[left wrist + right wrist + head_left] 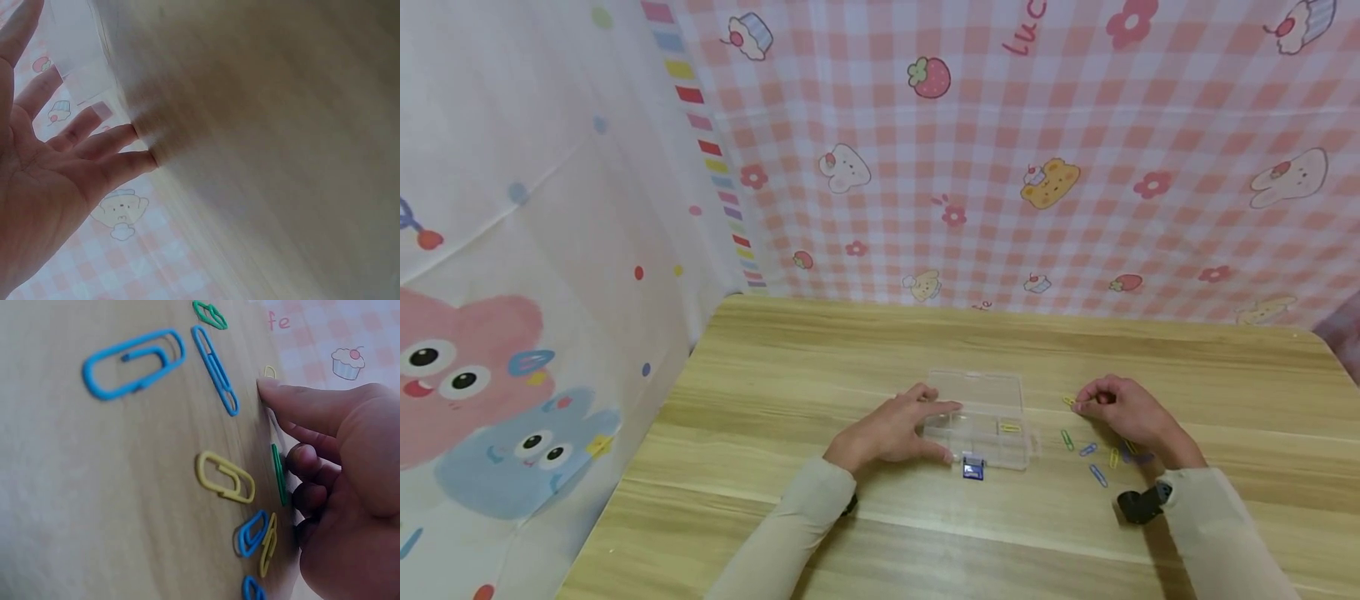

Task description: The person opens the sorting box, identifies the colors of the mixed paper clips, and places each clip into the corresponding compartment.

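Note:
A clear plastic compartment box [1011, 452] lies on the table with its lid raised or laid back. A yellow paper clip [1010, 427] sits in one of its right-hand compartments. My left hand [891, 427] rests at the box's left side, index finger reaching over it and thumb by the near corner. In the left wrist view its fingers [115, 169] are spread and fairly straight. My right hand [1126, 410], right of the box, pinches another yellow paper clip [1068, 401] between thumb and forefinger; most of that clip is hidden in the right wrist view.
Loose paper clips lie around the right hand: a green one [1067, 440], a blue one [1098, 476], a yellow one [225, 477] and several more. A small blue label [973, 468] is at the box's near edge. A checked cloth [887, 208] hangs behind the table.

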Action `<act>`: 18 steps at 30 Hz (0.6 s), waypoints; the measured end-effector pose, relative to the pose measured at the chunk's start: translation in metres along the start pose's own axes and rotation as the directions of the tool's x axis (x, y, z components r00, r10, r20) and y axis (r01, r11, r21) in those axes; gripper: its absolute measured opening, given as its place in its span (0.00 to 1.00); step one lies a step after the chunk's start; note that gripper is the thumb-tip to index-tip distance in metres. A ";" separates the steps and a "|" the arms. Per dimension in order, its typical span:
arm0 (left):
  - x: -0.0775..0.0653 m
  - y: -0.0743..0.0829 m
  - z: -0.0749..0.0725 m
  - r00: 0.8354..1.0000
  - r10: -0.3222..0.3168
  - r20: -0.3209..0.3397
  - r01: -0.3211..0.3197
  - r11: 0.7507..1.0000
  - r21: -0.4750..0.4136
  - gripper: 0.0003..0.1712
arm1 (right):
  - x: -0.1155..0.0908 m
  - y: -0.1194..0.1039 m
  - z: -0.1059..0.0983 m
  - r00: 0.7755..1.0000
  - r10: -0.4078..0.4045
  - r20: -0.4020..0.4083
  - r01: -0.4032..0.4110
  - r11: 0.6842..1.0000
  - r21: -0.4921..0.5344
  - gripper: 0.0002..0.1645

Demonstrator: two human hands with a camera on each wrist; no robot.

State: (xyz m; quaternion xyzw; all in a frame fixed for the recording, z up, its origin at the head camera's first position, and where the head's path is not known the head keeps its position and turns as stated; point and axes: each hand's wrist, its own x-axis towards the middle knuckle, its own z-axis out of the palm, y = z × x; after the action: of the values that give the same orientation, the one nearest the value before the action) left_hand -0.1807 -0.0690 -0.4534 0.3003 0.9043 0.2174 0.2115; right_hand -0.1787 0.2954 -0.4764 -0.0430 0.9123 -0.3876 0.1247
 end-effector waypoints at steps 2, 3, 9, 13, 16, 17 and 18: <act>0.000 0.000 0.000 1.000 0.002 -0.001 -0.002 1.000 0.004 0.43 | -0.001 0.000 0.000 1.000 0.001 0.001 -0.001 1.000 0.000 0.12; 0.000 0.000 0.000 1.000 0.002 -0.001 -0.002 1.000 0.004 0.43 | -0.001 0.000 -0.001 1.000 -0.001 0.001 0.001 1.000 -0.001 0.12; 0.000 0.000 0.000 1.000 0.007 0.000 -0.007 1.000 0.008 0.43 | -0.001 0.000 -0.001 1.000 -0.012 -0.002 0.012 1.000 0.001 0.13; -0.001 0.000 -0.001 1.000 0.000 0.000 0.000 1.000 0.011 0.43 | -0.001 -0.002 -0.001 1.000 -0.003 -0.004 0.003 1.000 0.000 0.14; -0.001 0.001 0.000 1.000 -0.001 0.001 0.001 1.000 0.009 0.43 | -0.002 -0.002 -0.002 1.000 0.017 -0.002 -0.017 1.000 0.013 0.16; -0.001 0.001 0.000 1.000 0.000 0.002 0.000 1.000 0.011 0.43 | -0.003 -0.002 -0.002 1.000 0.022 0.000 -0.022 1.000 0.021 0.16; -0.001 0.001 0.000 1.000 0.002 0.002 -0.002 1.000 0.011 0.43 | -0.003 -0.003 -0.002 1.000 0.027 0.002 -0.027 0.999 0.029 0.17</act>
State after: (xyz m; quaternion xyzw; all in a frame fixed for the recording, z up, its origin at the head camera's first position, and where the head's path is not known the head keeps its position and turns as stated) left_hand -0.1799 -0.0688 -0.4526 0.3025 0.9050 0.2124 0.2105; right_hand -0.1762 0.2955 -0.4724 -0.0290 0.9071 -0.3989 0.1313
